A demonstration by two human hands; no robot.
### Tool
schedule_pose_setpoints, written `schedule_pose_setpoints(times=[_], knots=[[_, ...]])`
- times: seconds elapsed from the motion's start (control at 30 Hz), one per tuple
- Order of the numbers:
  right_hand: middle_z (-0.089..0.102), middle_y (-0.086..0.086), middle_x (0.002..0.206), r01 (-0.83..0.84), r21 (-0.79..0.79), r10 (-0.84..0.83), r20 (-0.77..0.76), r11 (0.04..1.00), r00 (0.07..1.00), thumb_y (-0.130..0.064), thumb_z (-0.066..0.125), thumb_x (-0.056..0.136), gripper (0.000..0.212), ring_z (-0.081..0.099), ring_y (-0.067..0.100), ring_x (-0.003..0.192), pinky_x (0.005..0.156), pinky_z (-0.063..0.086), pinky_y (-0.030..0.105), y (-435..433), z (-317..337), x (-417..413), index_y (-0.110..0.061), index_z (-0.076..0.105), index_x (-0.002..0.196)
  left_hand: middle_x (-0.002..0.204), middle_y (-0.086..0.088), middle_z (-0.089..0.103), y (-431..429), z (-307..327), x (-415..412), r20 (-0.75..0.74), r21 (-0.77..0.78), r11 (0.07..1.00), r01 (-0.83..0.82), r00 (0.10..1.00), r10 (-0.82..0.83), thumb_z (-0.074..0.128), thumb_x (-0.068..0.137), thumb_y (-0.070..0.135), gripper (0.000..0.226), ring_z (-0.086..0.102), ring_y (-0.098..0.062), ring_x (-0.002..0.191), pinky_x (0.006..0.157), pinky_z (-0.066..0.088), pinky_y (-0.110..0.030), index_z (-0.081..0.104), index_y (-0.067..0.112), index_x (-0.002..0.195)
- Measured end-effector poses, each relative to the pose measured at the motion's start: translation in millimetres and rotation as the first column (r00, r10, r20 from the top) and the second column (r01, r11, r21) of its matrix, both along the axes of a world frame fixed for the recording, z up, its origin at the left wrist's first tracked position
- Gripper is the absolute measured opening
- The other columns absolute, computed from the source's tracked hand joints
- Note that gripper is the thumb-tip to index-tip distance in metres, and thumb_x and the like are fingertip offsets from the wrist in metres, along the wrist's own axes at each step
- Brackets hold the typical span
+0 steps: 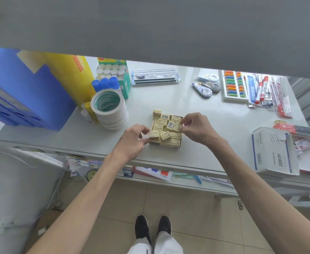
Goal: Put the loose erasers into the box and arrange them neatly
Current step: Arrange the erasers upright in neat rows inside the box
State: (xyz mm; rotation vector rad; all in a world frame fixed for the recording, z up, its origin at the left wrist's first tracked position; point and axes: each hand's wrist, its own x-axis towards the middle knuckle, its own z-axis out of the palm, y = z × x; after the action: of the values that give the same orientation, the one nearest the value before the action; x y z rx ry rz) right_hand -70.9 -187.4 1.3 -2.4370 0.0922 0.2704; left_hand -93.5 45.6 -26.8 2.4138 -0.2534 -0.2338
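An open cardboard eraser box (pixel 168 146) sits near the front edge of the pale table (pixel 214 125). It is the centre of the clock used here, with 12 o'clock pointing away from the person. The box is packed with cream-yellow wrapped erasers (pixel 158 125): the lower ones lie flat in rows, while several on top sit tilted and crooked, two with barcodes facing up. A corner eraser (pixel 157 112) at the box's 11 o'clock corner stands higher than the rest. The left hand (pixel 132 142), at 9 o'clock, pinches a single eraser (pixel 153 134) between thumb and curled fingertips over the box's left rim. The right hand (pixel 196 128), at 3 o'clock, pinches a second eraser (pixel 177 127) between thumb and forefinger above the right side of the box, its other fingers loosely curled. At 11 o'clock stands a green carton (pixel 127 85) filled with white-capped glue sticks (pixel 110 70). Three blue-capped glue sticks (pixel 104 83) stand just in front of it, and a stack of double-sided tape rolls (pixel 112 114) is nearer the box. At 12 o'clock lies a clear plastic case (pixel 155 77) holding a ruler set. At 1 o'clock lie correction tapes (pixel 205 88), with a bead abacus (pixel 233 87) and red markers (pixel 260 90) beyond them. At 4 o'clock rests a white carton (pixel 273 151) printed with paper clips; what it holds cannot be seen.
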Motion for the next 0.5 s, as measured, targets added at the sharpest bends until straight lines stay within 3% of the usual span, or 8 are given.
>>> schedule_pose_setpoints(times=[0.1,0.2,0.37,0.5], knots=[[0.061,0.006,0.089,-0.020,-0.027,0.020,0.000,0.999,1.000,-0.019,0.075,0.081,0.021,0.055,0.020,0.083,0.067,0.039,0.024,4,0,2,-0.004,0.072,0.095,0.104,0.006,0.057,-2,4,1,-0.008,0.010,1.000,0.024,1.000,-0.024,0.071,0.084,0.016,0.038,0.052,-0.010,0.087,0.078,0.044,-0.024,0.061,0.018,0.121],[0.058,0.004,0.086,-0.016,-0.016,0.016,0.009,1.000,1.000,-0.019,0.080,0.078,0.021,0.052,0.018,0.080,0.056,0.036,0.020,5,2,2,-0.005,0.070,0.090,0.103,0.007,0.055,-5,10,3,0.018,0.003,0.999,0.032,0.999,-0.032,0.076,0.080,0.018,0.047,0.049,-0.008,0.084,0.078,0.046,-0.025,0.059,0.020,0.124],[0.061,0.000,0.072,0.016,0.066,-0.019,0.038,0.998,0.999,-0.008,0.076,0.076,0.011,0.053,0.010,0.063,0.046,0.037,0.007,5,6,1,-0.005,0.069,0.084,0.102,0.009,0.053,-26,17,4,0.058,0.017,0.998,0.056,0.997,-0.057,0.075,0.080,0.034,0.039,0.047,-0.008,0.086,0.081,0.044,-0.026,0.063,0.020,0.114],[0.064,0.004,0.076,0.044,0.091,-0.047,0.031,0.995,0.998,-0.007,0.074,0.078,0.011,0.056,0.011,0.064,0.050,0.042,0.013,3,7,0,-0.010,0.067,0.086,0.108,0.006,0.057,-39,18,7,0.068,0.129,0.989,0.074,0.994,-0.083,0.070,0.081,0.043,0.037,0.052,-0.012,0.102,0.085,0.043,-0.027,0.066,0.022,0.111]])
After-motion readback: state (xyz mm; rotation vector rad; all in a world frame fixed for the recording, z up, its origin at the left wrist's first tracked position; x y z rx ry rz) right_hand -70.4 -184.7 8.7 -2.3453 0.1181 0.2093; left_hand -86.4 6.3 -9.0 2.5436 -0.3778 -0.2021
